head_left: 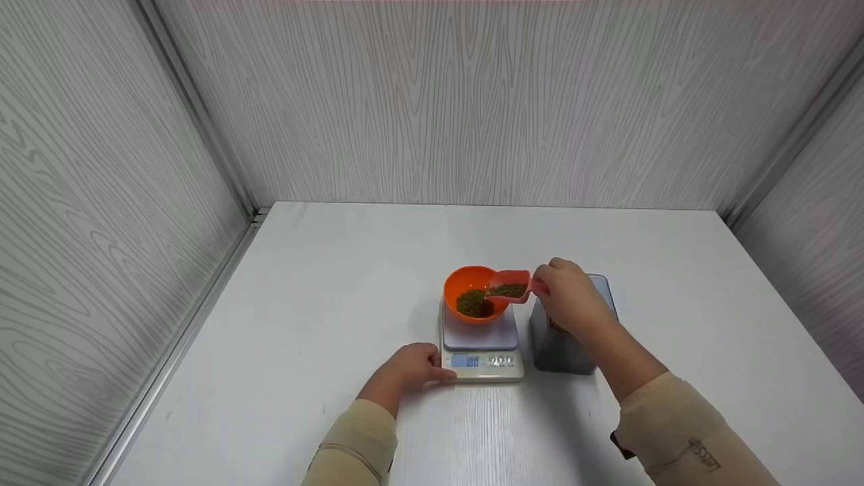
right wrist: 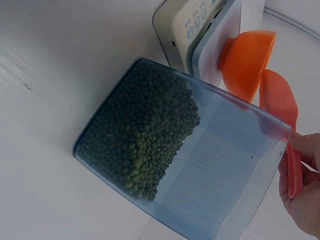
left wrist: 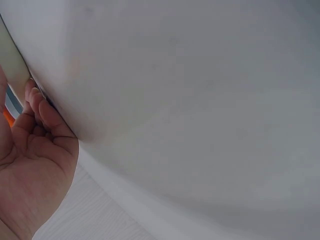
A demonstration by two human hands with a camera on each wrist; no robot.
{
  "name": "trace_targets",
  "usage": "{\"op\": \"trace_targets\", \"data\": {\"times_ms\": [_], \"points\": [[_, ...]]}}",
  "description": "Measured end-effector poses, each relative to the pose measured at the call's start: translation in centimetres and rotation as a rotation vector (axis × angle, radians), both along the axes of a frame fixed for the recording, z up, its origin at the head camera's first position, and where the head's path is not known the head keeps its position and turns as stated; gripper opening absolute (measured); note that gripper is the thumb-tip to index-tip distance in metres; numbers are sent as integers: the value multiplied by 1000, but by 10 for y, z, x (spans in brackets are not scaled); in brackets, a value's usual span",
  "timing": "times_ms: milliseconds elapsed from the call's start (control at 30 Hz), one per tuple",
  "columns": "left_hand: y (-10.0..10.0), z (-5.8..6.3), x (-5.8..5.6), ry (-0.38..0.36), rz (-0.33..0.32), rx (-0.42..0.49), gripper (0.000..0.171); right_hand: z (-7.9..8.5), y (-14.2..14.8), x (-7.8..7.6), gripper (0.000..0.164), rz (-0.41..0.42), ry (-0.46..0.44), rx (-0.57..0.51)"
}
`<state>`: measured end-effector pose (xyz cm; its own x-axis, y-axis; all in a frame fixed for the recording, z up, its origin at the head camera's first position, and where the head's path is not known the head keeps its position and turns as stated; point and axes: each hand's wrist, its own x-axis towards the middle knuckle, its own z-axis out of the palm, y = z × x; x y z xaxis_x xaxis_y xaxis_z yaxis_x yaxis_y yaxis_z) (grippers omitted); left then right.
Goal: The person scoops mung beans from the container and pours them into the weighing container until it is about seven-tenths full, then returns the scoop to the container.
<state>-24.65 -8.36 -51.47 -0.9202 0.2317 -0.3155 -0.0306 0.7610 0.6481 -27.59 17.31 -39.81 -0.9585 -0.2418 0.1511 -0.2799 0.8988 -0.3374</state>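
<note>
My right hand (head_left: pixel 570 293) grips the handle of a red plastic scoop (head_left: pixel 518 275) that carries green beans. The scoop's lip overlaps the right rim of an orange bowl (head_left: pixel 455 280), and a heap of green beans (head_left: pixel 474 304) lies inside that bowl. Under the bowl is a white kitchen scale (head_left: pixel 482 337) with lit digits on its display. At the scale's front left corner, my left hand (head_left: pixel 408 366) holds the edge, thumb along the front and fingers bent against the side. In the right wrist view, the scoop (right wrist: pixel 280 97) meets the bowl's rim (right wrist: pixel 267 50).
A clear bluish container (right wrist: pixel 225 165), partly filled with green beans (right wrist: pixel 145 135), stands just right of the scale, below my right forearm. The white table (head_left: pixel 337 270) is bounded by wood-grain panels at the back (head_left: pixel 432 101) and on both sides.
</note>
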Motion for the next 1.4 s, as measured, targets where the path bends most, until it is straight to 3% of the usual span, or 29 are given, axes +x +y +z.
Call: {"op": "trace_targets", "data": {"times_ms": [333,600,1400], "points": [[1,1,0,-7,0,1,35,1,-1,0,19,-35,-33,26],[0,0,-1,-13,-8,-8,33,1,0,1,17,-8,16,38],[1,2,1,-23,1,3,33,5,-2,2,16,-12,2,57]]}}
